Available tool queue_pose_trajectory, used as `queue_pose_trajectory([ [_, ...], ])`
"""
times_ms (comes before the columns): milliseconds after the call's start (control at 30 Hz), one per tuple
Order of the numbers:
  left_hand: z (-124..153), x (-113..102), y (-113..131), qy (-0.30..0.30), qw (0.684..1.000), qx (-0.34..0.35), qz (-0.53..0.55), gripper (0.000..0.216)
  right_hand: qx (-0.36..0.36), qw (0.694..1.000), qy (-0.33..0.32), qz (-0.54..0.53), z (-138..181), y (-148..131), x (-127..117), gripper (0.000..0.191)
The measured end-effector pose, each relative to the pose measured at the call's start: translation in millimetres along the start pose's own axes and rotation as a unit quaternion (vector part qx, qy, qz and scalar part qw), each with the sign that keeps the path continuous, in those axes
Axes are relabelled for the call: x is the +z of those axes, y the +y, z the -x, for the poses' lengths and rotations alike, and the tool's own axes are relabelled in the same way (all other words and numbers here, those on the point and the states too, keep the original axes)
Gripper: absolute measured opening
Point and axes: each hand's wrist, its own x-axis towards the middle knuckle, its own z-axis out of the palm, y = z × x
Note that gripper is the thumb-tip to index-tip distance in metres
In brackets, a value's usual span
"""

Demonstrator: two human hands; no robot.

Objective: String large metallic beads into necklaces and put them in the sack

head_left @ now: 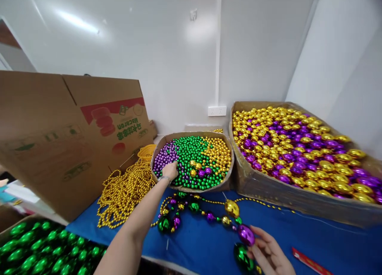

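Note:
My left hand point(170, 171) reaches into a box of small round beads point(191, 152), at the border of the purple and green ones. Its fingers are bent down and look closed; whatever is between them is hidden. My right hand point(270, 253) pinches a large purple bead point(246, 234) on a strung bead garland point(210, 216). That garland lies across the blue tablecloth point(191, 239), with gold, green and purple beads of mixed sizes. Just below the purple bead hangs a large green bead point(243, 256), close to my right fingers.
A big carton point(244, 179) of gold and purple oval beads stands at right. Gold bead chains point(127, 195) are piled at left beside a yellow basket point(147, 151). A tall cardboard box point(110, 124), large green beads point(44, 247) and a red strip point(310, 261) are also around.

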Motion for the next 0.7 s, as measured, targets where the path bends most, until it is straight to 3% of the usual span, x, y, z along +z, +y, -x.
queue_pose_trajectory([
  [133,35,-2,17,0.007,0.988,0.029,0.148,0.025,0.012,1.000,0.002,0.011,3,-7,4,0.046],
  [233,74,7,33,-0.043,0.958,0.048,0.279,0.034,0.013,1.000,0.006,0.028,3,-11,10,0.046],
  [300,98,15,44,-0.115,0.887,0.027,0.446,0.033,0.005,0.999,0.004,0.049,3,-12,13,0.045],
  [400,123,25,59,-0.212,0.724,-0.034,0.655,0.027,-0.012,0.996,-0.005,0.085,5,-12,16,0.042],
  [467,132,30,68,-0.241,0.677,-0.055,0.693,0.023,-0.025,0.994,-0.012,0.103,7,-12,15,0.041],
  [567,138,34,76,-0.262,0.650,-0.066,0.710,0.020,-0.041,0.991,-0.019,0.125,10,-11,12,0.039],
  [700,143,36,79,-0.265,0.639,-0.073,0.718,0.020,-0.038,0.990,-0.021,0.135,10,-9,9,0.038],
])
